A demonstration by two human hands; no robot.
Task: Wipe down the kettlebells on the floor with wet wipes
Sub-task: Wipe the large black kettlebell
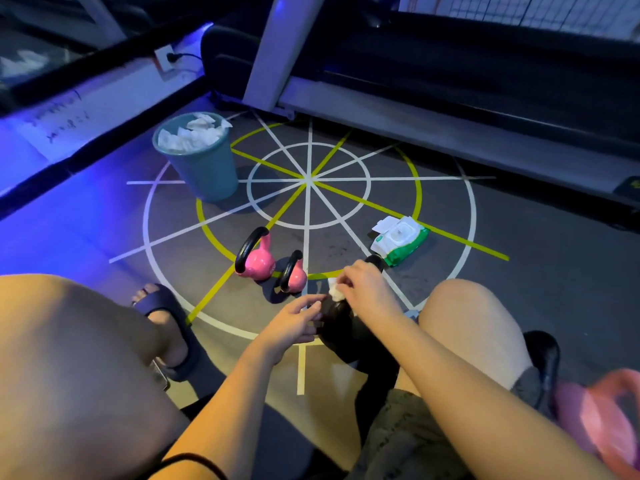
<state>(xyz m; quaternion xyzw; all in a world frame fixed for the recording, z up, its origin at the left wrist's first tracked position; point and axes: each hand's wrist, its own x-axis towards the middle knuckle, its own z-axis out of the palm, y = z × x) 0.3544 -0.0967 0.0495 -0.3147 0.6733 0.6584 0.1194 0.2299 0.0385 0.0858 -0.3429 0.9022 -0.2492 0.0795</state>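
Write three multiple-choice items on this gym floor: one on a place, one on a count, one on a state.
1. Where does the pack of wipes lie?
A. on the floor, right of the pink kettlebells
B. between them
C. on top of them

2. How many pink kettlebells stand on the floor?
A. one
B. two
C. four

3. What is the right hand doing?
A. hanging idle
B. gripping a pink kettlebell
C. pinching a white wipe against the black kettlebell

Answers:
1 A, the pack lies flat on the floor, off to their right.
2 B, a larger and a smaller one stand side by side.
3 C, its fingers curl round the wipe at the top of the black kettlebell.
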